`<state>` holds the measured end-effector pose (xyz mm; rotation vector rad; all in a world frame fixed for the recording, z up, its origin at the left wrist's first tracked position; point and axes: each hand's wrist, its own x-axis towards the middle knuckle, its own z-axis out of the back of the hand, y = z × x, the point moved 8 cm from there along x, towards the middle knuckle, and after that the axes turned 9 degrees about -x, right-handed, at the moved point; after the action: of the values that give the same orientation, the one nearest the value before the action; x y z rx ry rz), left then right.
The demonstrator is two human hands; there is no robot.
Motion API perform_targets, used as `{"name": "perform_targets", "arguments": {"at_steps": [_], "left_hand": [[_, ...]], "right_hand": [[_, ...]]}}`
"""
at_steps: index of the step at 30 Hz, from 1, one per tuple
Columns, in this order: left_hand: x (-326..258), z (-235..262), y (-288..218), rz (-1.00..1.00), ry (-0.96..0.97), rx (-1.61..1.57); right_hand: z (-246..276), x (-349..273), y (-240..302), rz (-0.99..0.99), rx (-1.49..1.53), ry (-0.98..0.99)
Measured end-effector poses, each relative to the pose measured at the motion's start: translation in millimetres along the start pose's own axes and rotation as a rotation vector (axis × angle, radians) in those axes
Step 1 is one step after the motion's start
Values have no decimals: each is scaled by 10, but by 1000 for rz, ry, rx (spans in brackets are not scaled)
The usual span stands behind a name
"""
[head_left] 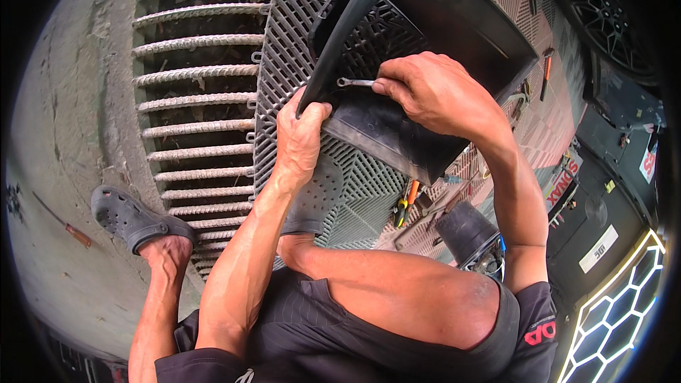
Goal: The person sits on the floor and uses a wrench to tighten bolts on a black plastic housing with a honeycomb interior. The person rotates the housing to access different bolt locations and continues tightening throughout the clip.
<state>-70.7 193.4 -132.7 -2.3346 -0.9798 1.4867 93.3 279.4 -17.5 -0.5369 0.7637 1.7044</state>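
A large black plastic housing point(454, 21) with an open inside stands on the slatted floor mat before me. My left hand point(301, 131) grips the near left edge of its side panel, fingers wrapped behind it. In my right hand point(433, 92) is a small metal wrench point(355, 83), pinched between thumb and curled fingers. The wrench's ring end reaches the inner face of that panel, just above my left thumb. Whether the ring sits on a bolt cannot be made out.
A drain grate of ribbed bars point(198, 76) runs along the left. Pliers point(403, 206) and a black bucket point(466, 230) are by my knee. An orange-handled tool point(546, 74) lies right of the housing, near a wheel point(603, 18). A screwdriver point(76, 234) rests far left.
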Motion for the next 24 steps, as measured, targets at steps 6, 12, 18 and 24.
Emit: {"name": "perform_targets", "arguments": {"at_steps": [6, 12, 18, 24], "left_hand": [[80, 56, 251, 139, 28, -206], [67, 30, 221, 126, 55, -151], [68, 37, 212, 125, 65, -131], [34, 15, 134, 127, 65, -127]], "right_hand": [[-149, 187, -24, 6, -88, 83], [41, 288, -2, 4, -96, 151], [-74, 438, 17, 8, -180, 128], [74, 424, 176, 63, -301, -106]]}}
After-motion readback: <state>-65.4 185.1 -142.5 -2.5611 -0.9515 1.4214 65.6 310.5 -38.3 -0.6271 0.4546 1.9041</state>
